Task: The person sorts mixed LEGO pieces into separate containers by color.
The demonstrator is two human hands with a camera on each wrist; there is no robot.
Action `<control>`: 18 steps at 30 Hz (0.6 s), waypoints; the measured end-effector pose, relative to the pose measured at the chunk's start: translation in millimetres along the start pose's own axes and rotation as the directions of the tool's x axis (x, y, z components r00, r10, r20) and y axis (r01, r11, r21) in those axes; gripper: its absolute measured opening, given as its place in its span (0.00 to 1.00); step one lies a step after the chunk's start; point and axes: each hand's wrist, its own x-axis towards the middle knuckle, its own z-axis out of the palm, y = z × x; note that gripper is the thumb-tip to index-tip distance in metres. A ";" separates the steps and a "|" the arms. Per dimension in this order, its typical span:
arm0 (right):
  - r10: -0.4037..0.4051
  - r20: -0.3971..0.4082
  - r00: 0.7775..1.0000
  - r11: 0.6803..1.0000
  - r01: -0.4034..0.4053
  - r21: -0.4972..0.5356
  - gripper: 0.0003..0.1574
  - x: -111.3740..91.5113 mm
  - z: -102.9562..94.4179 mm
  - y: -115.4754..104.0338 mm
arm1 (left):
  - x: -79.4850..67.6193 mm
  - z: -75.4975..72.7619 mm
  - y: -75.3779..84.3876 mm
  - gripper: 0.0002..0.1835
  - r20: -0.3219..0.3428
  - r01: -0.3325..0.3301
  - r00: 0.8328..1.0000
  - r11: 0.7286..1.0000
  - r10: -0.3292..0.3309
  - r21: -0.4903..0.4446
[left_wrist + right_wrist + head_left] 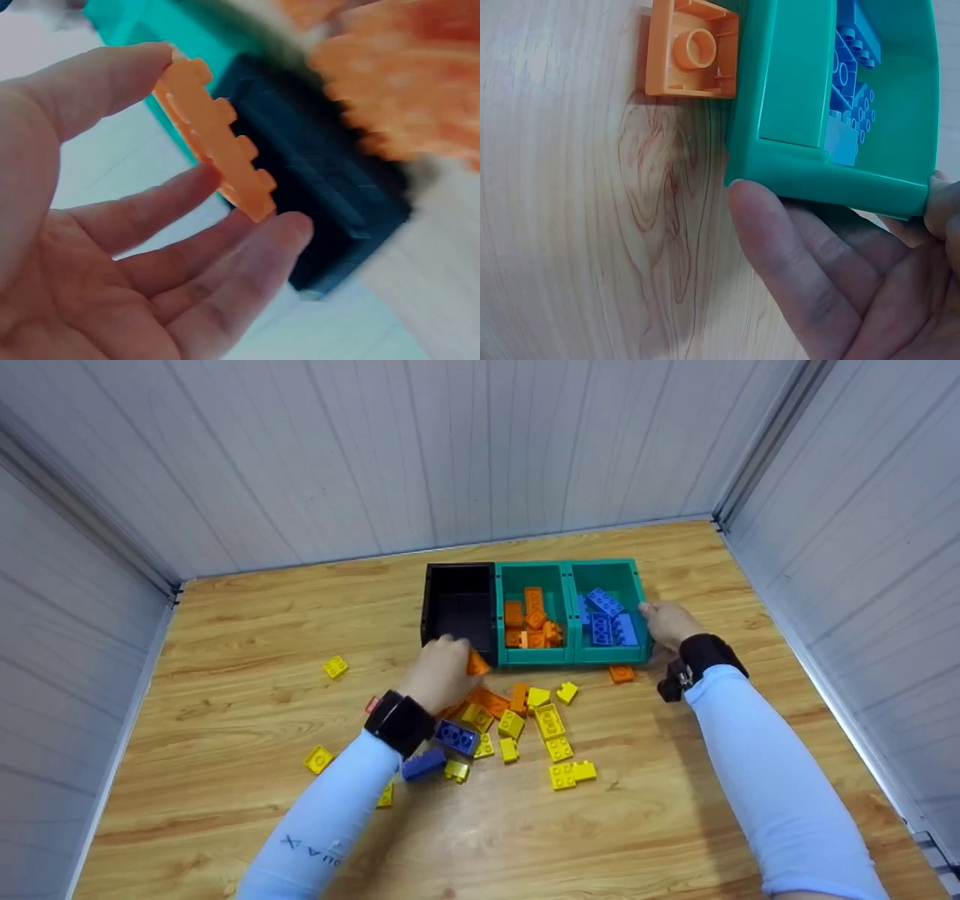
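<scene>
My left hand (441, 673) pinches an orange toy brick (217, 142) between thumb and fingertips, just in front of the black bin (460, 611). In the left wrist view the brick's row of studs faces the black bin. At the right end of the joined bins, my right hand (670, 624) holds the side wall of the right green bin (795, 90), with one digit at its rim. Blue bricks (602, 628) lie in that bin. The middle green bin (534, 655) contains several orange bricks (533, 600).
Yellow bricks (550, 722), orange bricks (519, 699) and dark blue bricks (457, 737) lie loose in front of the bins. A single orange brick (694, 49) lies against the right green bin's front. Pale panel walls (465, 457) enclose the wooden table (247, 660).
</scene>
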 end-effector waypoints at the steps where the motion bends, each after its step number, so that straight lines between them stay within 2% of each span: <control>1: 0.000 -0.003 1.000 1.000 0.000 0.000 0.38 0.4 -0.4 0.8 | 7.0 -2.8 4.5 0.21 -0.006 -0.024 1.000 1.000 0.024 0.009; 5: -0.026 -0.012 1.000 0.999 0.026 -0.026 0.38 2.2 -1.3 2.4 | 38.6 -7.6 22.6 0.23 -0.029 -0.096 0.995 0.992 0.098 0.078; 10: -0.024 -0.025 0.999 1.000 0.024 -0.020 0.36 3.6 -0.8 3.6 | 80.8 1.1 40.3 0.24 -0.027 -0.151 0.987 0.978 0.157 0.143; 14: -0.014 -0.030 0.999 1.000 0.014 -0.002 0.36 3.8 1.5 1.7 | 104.9 12.0 44.4 0.24 0.015 -0.155 0.988 0.974 0.155 0.164; 18: -0.007 -0.031 0.999 1.000 0.008 0.010 0.36 3.8 1.0 1.8 | 119.7 20.8 41.8 0.26 0.037 -0.162 0.987 0.967 0.158 0.195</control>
